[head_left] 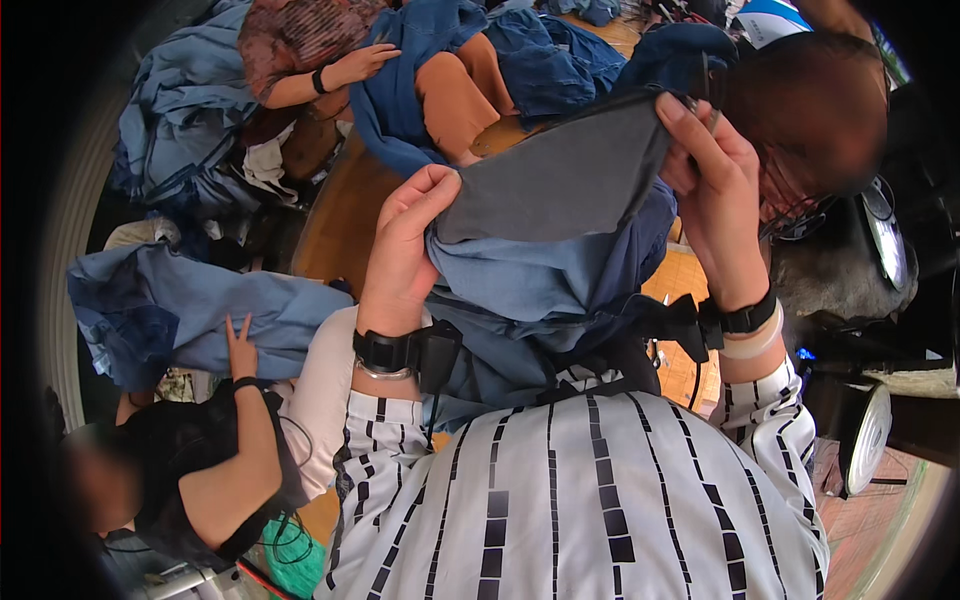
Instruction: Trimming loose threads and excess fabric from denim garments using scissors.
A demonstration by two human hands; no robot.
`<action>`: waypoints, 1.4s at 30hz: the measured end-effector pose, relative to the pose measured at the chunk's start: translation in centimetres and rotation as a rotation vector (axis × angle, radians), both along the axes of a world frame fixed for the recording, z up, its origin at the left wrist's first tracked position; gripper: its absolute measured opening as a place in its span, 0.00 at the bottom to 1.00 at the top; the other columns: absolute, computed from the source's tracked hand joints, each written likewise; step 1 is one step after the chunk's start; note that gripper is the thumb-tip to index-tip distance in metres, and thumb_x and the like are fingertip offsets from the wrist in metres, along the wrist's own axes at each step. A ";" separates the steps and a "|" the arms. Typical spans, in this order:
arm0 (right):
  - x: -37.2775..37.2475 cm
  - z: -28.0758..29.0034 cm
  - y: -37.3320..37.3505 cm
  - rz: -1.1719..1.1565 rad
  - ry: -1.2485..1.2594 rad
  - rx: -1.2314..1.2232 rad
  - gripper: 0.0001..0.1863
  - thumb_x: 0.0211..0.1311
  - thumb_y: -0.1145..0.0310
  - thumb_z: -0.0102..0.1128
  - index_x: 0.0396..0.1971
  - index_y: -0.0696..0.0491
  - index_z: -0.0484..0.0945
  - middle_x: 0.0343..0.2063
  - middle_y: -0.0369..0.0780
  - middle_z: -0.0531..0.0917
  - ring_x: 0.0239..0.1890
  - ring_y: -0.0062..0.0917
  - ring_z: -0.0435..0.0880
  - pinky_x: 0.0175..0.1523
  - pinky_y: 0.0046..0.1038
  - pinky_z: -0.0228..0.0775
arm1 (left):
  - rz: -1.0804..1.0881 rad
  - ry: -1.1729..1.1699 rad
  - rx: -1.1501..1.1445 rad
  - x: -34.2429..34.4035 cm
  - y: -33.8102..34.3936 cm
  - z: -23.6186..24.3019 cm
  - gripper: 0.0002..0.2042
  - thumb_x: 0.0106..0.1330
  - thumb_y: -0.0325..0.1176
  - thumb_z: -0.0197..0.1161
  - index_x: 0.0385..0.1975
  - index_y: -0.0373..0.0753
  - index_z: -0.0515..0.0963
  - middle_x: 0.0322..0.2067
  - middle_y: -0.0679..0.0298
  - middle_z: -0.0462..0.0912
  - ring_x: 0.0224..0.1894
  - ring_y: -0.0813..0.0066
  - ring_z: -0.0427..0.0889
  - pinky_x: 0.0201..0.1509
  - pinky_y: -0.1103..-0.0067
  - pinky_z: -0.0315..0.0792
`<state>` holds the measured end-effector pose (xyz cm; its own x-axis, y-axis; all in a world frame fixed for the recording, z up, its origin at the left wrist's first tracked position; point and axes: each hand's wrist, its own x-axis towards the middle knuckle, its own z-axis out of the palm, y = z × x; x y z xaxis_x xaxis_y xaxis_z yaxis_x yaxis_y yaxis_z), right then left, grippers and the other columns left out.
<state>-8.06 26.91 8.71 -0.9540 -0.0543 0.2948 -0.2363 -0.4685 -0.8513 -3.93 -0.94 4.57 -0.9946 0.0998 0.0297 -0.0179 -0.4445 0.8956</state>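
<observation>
Head view | my left hand (408, 222): pinched grey cloth panel (560, 178) at its left corner | my right hand (722, 185): pinched its upper right corner | grey cloth panel: spread over blue denim garment (530, 274) | risk: uneven pull could have skewed it

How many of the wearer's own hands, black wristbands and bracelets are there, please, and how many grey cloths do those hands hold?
Left hand, right hand: 2
Left wristband, right wristband: 2
Silver bracelet, pale bracelet: 2
Grey cloth: 1
Total: 7
</observation>
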 end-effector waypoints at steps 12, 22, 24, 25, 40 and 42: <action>-2.1 4.8 -8.9 0.392 0.107 0.127 0.05 0.63 0.70 0.63 0.27 0.52 0.78 0.19 0.25 0.69 0.19 0.07 0.60 0.25 0.16 0.46 | 0.170 0.322 -0.629 -0.1 2.5 4.8 0.15 0.59 0.28 0.70 0.45 0.31 0.79 0.33 0.70 0.81 0.37 0.85 0.75 0.45 0.83 0.72; 0.3 0.3 -8.6 -0.073 0.313 0.662 0.17 0.52 0.69 0.74 0.39 0.57 0.76 0.29 0.30 0.77 0.30 0.12 0.72 0.35 0.18 0.66 | 0.391 0.165 -0.205 -1.1 1.7 1.9 0.07 0.67 0.26 0.62 0.41 0.31 0.81 0.35 0.72 0.82 0.36 0.87 0.74 0.43 0.85 0.71; 0.1 -1.0 -9.0 -0.249 0.498 0.778 0.21 0.49 0.67 0.76 0.40 0.57 0.76 0.27 0.38 0.77 0.28 0.21 0.76 0.34 0.22 0.69 | 0.384 0.168 -0.173 -1.9 1.6 1.4 0.07 0.67 0.26 0.62 0.40 0.31 0.81 0.35 0.72 0.82 0.36 0.87 0.74 0.44 0.85 0.70; -0.1 -1.8 -9.2 -0.301 0.507 0.797 0.22 0.47 0.68 0.77 0.40 0.57 0.76 0.28 0.41 0.78 0.29 0.28 0.79 0.35 0.25 0.72 | 0.386 0.144 -0.142 -2.1 1.6 1.2 0.06 0.67 0.25 0.62 0.40 0.31 0.82 0.35 0.72 0.82 0.36 0.87 0.75 0.44 0.86 0.70; -2.0 -4.7 -6.6 0.001 0.312 0.702 0.07 0.59 0.73 0.63 0.35 0.58 0.77 0.24 0.40 0.74 0.29 0.26 0.76 0.35 0.27 0.67 | 0.416 0.084 -0.095 -2.1 0.7 0.4 0.05 0.65 0.23 0.60 0.37 0.32 0.82 0.36 0.69 0.83 0.38 0.83 0.78 0.47 0.84 0.70; -2.8 -5.3 -6.1 0.028 0.149 0.614 0.09 0.62 0.68 0.63 0.34 0.58 0.78 0.21 0.35 0.72 0.28 0.17 0.71 0.33 0.24 0.64 | 0.407 0.145 -0.186 -2.4 1.0 0.3 0.08 0.64 0.21 0.56 0.38 0.29 0.80 0.39 0.65 0.83 0.43 0.77 0.79 0.52 0.80 0.70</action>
